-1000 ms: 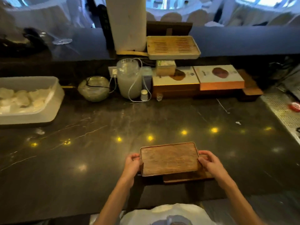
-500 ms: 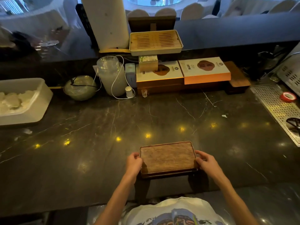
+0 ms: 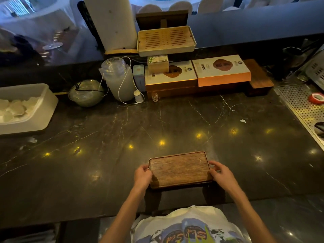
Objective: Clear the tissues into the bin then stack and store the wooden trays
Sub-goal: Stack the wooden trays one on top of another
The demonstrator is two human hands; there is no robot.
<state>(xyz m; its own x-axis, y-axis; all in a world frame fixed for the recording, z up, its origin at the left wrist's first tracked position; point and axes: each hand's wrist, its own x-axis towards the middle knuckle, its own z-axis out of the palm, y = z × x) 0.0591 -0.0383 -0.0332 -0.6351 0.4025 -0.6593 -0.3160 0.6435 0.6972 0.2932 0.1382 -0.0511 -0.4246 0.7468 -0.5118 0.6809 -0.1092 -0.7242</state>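
A stack of dark wooden trays [image 3: 179,169] sits on the black marble counter [image 3: 175,123] near its front edge, the top one lined up over the lower. My left hand [image 3: 142,176] grips the stack's left end and my right hand [image 3: 220,173] grips its right end. A white plastic bin [image 3: 42,109] holding crumpled tissues [image 3: 14,109] stands at the far left of the counter.
Along the back stand a slatted bamboo tea tray [image 3: 166,40] on a small box, two flat gift boxes [image 3: 220,71], a plastic jug with a white cable [image 3: 119,79], a glass bowl [image 3: 85,92] and a wooden board [image 3: 257,74]. A perforated metal drain rack [image 3: 301,109] with red tape lies right.
The upper tray has been slid into line over the lower one, which no longer sticks out at the front right. Both hands stay on the ends. The view shifted right.
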